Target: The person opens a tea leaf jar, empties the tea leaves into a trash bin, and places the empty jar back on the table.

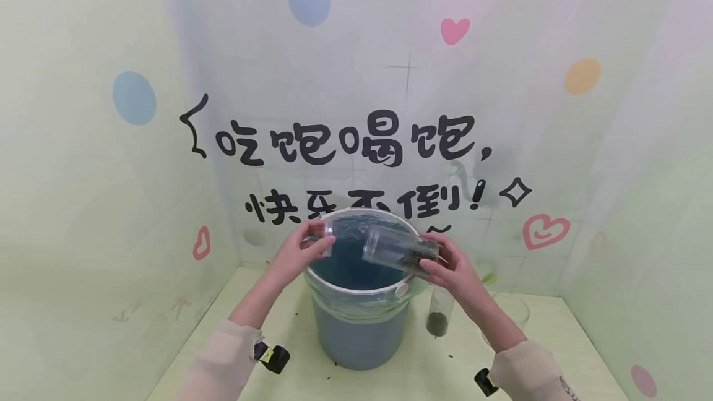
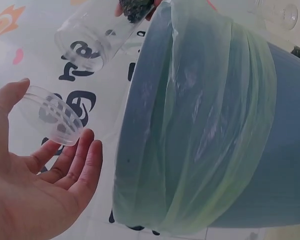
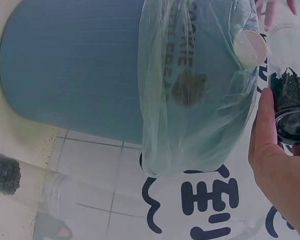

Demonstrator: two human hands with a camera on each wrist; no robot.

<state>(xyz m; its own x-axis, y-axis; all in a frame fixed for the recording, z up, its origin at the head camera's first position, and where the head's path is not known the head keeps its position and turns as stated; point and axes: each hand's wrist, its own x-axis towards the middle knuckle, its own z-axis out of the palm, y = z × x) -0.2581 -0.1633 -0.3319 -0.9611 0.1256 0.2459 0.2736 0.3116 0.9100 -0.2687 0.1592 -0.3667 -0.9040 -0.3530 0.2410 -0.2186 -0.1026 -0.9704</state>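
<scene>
My left hand (image 1: 295, 254) pinches a clear plastic lid (image 2: 55, 116) by its edge, over the left rim of a blue bucket (image 1: 359, 336). My right hand (image 1: 452, 268) grips the base end of a clear jar (image 1: 390, 248) above the bucket's right side. The jar lies tilted on its side, its mouth end toward the left hand. Dark, dry, leafy bits (image 3: 290, 90) are gathered at its base end. A thin green bag (image 2: 200, 125) lines the bucket and hangs over the rim.
Right of the bucket stands another clear jar (image 1: 437, 317) with dark bits in its bottom. Beside it, partly behind the right forearm, is a larger clear container (image 1: 518, 311). Several dark crumbs lie on the pale table (image 1: 278, 351). Printed walls (image 1: 356, 79) enclose the back and sides.
</scene>
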